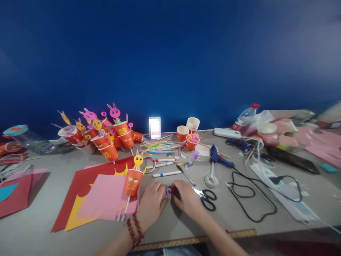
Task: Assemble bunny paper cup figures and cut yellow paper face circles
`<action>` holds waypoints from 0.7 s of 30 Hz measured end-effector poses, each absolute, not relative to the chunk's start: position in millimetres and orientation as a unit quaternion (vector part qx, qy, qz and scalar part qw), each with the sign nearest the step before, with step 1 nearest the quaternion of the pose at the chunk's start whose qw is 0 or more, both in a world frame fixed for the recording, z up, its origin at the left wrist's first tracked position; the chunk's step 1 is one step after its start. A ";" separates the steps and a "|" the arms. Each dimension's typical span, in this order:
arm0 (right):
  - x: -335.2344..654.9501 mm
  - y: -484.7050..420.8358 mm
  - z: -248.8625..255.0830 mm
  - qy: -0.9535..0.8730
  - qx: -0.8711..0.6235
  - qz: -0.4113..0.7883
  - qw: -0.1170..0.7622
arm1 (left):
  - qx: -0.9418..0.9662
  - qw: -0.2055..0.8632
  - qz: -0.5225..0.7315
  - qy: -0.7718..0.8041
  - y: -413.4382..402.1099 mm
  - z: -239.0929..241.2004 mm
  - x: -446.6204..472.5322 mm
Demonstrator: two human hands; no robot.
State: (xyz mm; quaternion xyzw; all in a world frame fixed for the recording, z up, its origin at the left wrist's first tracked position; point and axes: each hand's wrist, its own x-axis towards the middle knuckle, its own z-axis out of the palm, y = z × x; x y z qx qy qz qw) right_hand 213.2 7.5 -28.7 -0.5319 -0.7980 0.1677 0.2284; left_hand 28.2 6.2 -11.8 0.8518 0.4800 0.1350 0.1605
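Near the table's front edge my left hand (153, 197), with a red bead bracelet (135, 230) at the wrist, curls its fingers toward my right hand (185, 195). Between the fingertips of both hands is a small round thing (169, 191), pinkish with some blue; its kind is too small to tell. Just right of my right hand lie black-handled scissors (209, 200). To the left, an orange paper cup (133, 182) on a stick, topped with a yellow bunny face (138, 160), rests on pink paper (101, 199).
Decorated bunny cups (106, 142) crowd the back left. Markers (167, 174) and strips lie mid-table. A blue glue gun (220, 158), tape roll (211, 180) and looping black cord (255, 195) lie to the right, beside a power strip (285, 197). Paper cups (182, 133) stand behind.
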 end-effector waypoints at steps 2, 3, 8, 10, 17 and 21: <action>214.0 7.3 -27.4 -0.788 -0.544 0.183 0.224 | 0.853 0.159 0.143 0.477 6.6 -13.0 29.0; 214.4 7.3 -27.1 -0.782 -0.551 0.190 0.222 | 0.852 0.157 0.147 0.477 6.7 -13.4 29.6; 215.3 7.9 -27.7 -0.740 -0.565 0.271 0.246 | 0.844 0.161 0.184 0.477 4.4 -12.9 33.8; 215.1 8.4 -29.3 -0.711 -0.555 0.330 0.277 | 0.843 0.161 0.198 0.474 2.3 -11.2 35.2; 213.3 9.9 -33.7 -0.591 -0.464 0.537 0.384 | 0.856 0.158 0.205 0.447 -1.6 -10.1 36.7; 211.4 6.7 -26.1 -0.559 -0.438 0.586 0.391 | 0.850 0.178 0.239 0.435 -3.8 -12.6 35.7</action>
